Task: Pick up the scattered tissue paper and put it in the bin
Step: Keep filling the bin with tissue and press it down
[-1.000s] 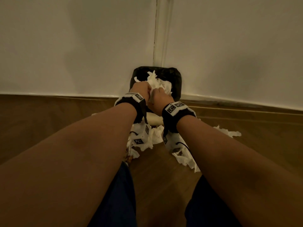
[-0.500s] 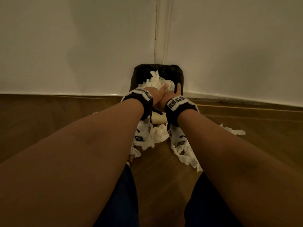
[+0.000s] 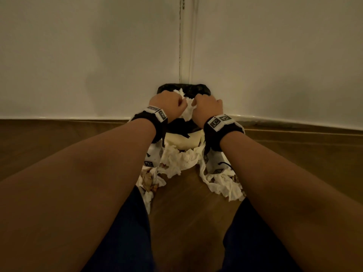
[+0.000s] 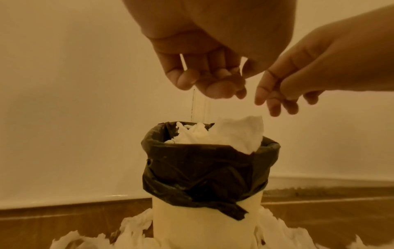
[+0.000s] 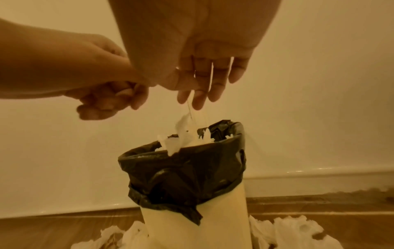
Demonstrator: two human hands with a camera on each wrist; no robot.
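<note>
two bare hands held side by side just above a small cream cylindrical bin (image 4: 204,224) lined with a black plastic bag (image 4: 204,170), standing on a brown wooden floor (image 3: 186,222) in the corner of two white walls (image 3: 88,55). left hand (image 4: 211,70) empty, fingers (image 4: 185,80) loosely curled and pointing down over the bin mouth. right hand (image 5: 204,74) also empty, fingers (image 5: 198,101) hanging nearly straight and slightly apart, tips close above the paper. both apart from the tissue, as seen from the wrist views; from the head view, knuckles up, with white paper showing between them.

crumpled white tissue paper in the bin (image 4: 232,134) heaped above the rim and spilling a little over the front edge of the black liner. more scattered white tissue paper on the floor (image 3: 176,161) bunched around the base of the bin, on both sides and in front, some pieces stained brown. black wrist straps with white tagged blocks (image 3: 218,122) on both forearms. dark blue trouser legs (image 3: 125,232) at the bottom of the head view.
</note>
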